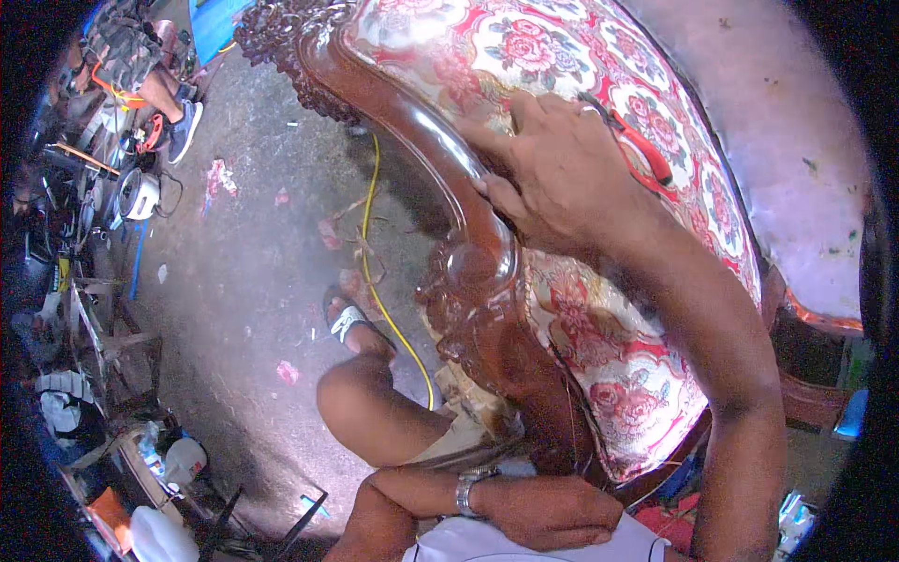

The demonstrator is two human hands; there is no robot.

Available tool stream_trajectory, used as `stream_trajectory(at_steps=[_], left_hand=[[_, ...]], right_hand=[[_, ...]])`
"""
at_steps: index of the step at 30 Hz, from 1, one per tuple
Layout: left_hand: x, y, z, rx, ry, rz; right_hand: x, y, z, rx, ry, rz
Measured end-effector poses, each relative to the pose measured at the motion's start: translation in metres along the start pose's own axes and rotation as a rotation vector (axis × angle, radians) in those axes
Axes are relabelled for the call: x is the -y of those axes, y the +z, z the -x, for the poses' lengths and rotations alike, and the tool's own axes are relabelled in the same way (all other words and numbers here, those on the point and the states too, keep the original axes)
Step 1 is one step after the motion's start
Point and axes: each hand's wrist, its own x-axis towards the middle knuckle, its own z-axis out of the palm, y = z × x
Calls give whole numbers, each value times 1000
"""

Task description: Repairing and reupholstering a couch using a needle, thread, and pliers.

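My right hand (pixel 562 178) rests on the carved, glossy wooden frame (pixel 421 140) and the red-and-cream floral upholstery (pixel 524 42) of a piece of furniture, fingers apart and bent over the seam, undersides hidden. A red-handled tool (pixel 646 150) lies on the fabric just beside it, partly behind the hand. My left hand (pixel 548 510), wearing a metal watch, lies low against my white shirt (pixel 445 543), fingers curled together; whatever is under them is hidden. A lower floral panel (pixel 623 403) shows under my right forearm.
A co-worker's shod foot (pixel 183 131) is at upper left. Tools, a white appliance (pixel 139 197) and wooden pieces line the left. A yellow cable (pixel 367 215) crosses the concrete floor (pixel 234 309) near my sandalled foot. A pale padded piece (pixel 805 187) stands at right.
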Motion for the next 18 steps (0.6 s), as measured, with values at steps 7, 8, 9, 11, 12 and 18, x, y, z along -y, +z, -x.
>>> stream_trajectory(at_steps=[7, 8, 9, 11, 12, 18], left_hand=[[-5, 8, -2, 30, -107, -178], [-4, 19, 0, 29, -104, -191], [-3, 31, 0, -84, -20, -367], [-5, 53, 2, -183, 69, -560], [-7, 65, 4, -249, 74, -709], [-5, 115, 7, -595, 277, -1059]], right_hand=[[-45, 3, -21, 261, -87, -585], [-46, -6, -12, 255, -97, -578], [-47, -17, 0, 101, -83, -642], [-52, -46, 31, -74, -74, -694], [-57, -62, 54, -210, -121, -604], [-76, -125, 217, -389, 239, -651]])
